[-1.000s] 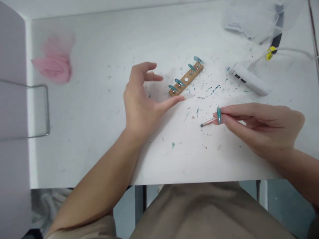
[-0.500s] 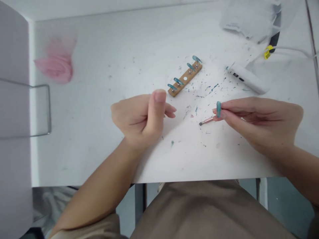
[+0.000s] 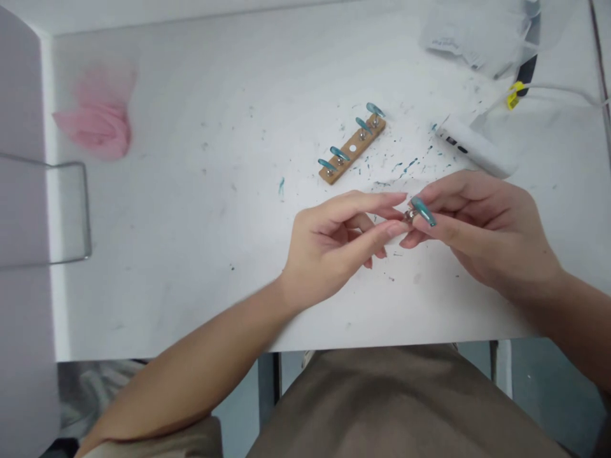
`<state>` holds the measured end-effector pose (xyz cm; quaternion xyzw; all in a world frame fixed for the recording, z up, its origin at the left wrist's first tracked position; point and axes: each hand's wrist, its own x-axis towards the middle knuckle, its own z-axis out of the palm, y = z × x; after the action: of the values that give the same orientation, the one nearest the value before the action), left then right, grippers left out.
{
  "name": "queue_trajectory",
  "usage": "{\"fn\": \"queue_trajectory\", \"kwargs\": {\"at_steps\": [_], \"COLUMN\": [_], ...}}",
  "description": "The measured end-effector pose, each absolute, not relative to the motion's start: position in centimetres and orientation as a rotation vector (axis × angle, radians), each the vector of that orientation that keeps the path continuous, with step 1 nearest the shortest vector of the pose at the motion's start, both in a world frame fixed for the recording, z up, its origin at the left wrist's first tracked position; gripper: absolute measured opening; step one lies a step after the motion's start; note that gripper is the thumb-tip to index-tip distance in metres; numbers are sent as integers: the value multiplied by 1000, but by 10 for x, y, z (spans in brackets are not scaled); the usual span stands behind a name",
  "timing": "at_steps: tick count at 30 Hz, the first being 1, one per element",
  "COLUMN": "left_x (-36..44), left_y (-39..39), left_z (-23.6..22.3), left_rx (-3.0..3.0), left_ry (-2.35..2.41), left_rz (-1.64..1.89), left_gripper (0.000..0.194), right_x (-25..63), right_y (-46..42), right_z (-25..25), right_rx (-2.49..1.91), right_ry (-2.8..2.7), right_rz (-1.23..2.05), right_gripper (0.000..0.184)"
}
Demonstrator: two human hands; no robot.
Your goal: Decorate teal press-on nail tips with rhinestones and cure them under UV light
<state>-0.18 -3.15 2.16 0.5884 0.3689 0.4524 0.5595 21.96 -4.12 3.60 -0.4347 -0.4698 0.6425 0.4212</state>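
Note:
My right hand (image 3: 491,232) pinches a long teal false nail (image 3: 424,212) between thumb and fingers, its tip slanting down to the right. Just left of the nail, my left hand (image 3: 338,245) has its thumb and fingertips closed at a small shiny metal piece (image 3: 409,216), partly hidden by the fingers. The two hands meet there above the table. Behind them a wooden display bar (image 3: 360,141) lies diagonally; several matching teal nails (image 3: 338,153) are mounted on its metal pegs.
Teal flecks and smears mark the white table (image 3: 191,210). A white device (image 3: 472,147) with a cable lies right of the bar, below a clear plastic bag (image 3: 458,41). At the far left are a pink cloth (image 3: 102,124) and a wire frame (image 3: 86,210).
My left hand has moved right to meet my right hand at the metal piece. The held nail has turned from upright to slanting. The pink rod with a metal tip no longer shows clearly.

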Motion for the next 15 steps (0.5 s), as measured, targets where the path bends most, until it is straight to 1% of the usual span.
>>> {"fn": "queue_trajectory", "kwargs": {"at_steps": [3,8,15], "left_x": [1,1,0], "left_y": [-31,-30,-30], "left_z": [24,25,20], "left_rx": [1302,1273,1281], "left_ry": [834,805,763], "left_rz": [1079,1097,1118], "left_gripper": [19,24,25], "right_x": [218,217,215], "right_y": [-41,-41,-43], "right_z": [37,38,39], "right_rx": [-1094,-1088,-1117], "right_ry": [-1138,-1122,-1073], "right_rz": [1668,1683,1695], "right_gripper": [21,19,21]}}
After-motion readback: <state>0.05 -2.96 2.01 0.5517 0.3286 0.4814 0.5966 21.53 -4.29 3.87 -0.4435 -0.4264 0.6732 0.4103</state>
